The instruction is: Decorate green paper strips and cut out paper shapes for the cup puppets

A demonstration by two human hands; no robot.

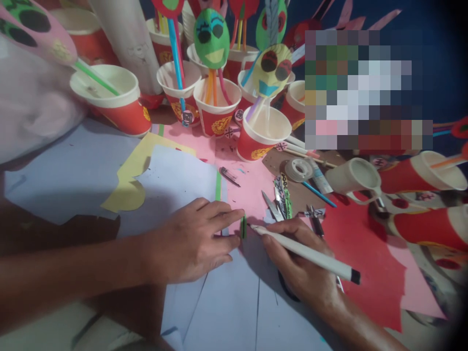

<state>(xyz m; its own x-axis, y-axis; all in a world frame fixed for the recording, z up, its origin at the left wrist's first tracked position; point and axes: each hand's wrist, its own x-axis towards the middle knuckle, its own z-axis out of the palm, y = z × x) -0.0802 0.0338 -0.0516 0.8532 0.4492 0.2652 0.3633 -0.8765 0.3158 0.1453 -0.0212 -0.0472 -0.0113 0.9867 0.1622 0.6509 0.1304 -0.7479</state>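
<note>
My right hand [298, 251] is closed around a white marker [310, 253], its dark tip pointing left and its black end toward the lower right. Just left of the tip lies a small green paper strip [243, 227] bearing a dark line. My left hand [201, 239] rests palm down with its fingers stretched out, the fingertips at the strip's left edge. Under both hands are sheets of pale blue paper [230, 302] and pink paper [252, 190]. Scissors [273, 204] lie just beyond my right hand, their handles partly hidden by it.
Red and white paper cups [215, 117] holding paper-face puppets [211, 39] stand along the back. At the right are a tape roll [300, 169], a white mug [360, 178], red paper [361, 263] and tipped cups [427, 224]. Yellow paper [127, 195] and a black pen [230, 177] lie beyond my left hand.
</note>
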